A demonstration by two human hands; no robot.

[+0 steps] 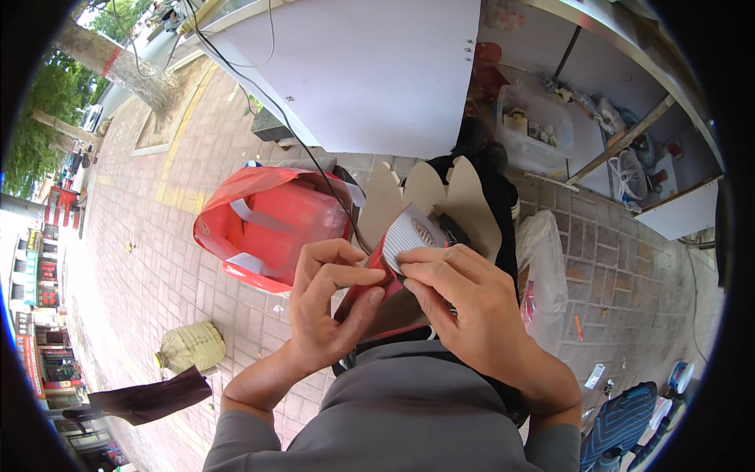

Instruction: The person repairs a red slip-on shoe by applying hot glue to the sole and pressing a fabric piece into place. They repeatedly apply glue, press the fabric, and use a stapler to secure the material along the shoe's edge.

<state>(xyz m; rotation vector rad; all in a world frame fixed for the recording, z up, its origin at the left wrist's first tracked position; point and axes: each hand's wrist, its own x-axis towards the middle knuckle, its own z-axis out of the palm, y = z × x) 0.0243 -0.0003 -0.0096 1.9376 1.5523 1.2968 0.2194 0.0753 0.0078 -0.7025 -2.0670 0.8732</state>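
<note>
On the person's lap lies a partly folded cardboard box (424,189), its rounded flaps spread away from the body, with a red side and a striped flap (408,231) bearing a printed round emblem. My left hand (336,301) pinches the red edge of the box between thumb and fingers. Close beside it, my right hand (466,295) grips the edge of the striped flap, thumb beneath and fingers on top. The fingertips of both hands nearly meet. A small black object (453,229) rests on the bare cardboard beyond my right hand.
A red bag (236,183) with clear plastic inside stands left of the lap. Further left are a yellowish plastic jug (191,347) and a dark cloth (153,396). A clear plastic bag (540,259) lies to the right. A white panel (377,76) and shelf with a plastic bin (534,130) stand ahead.
</note>
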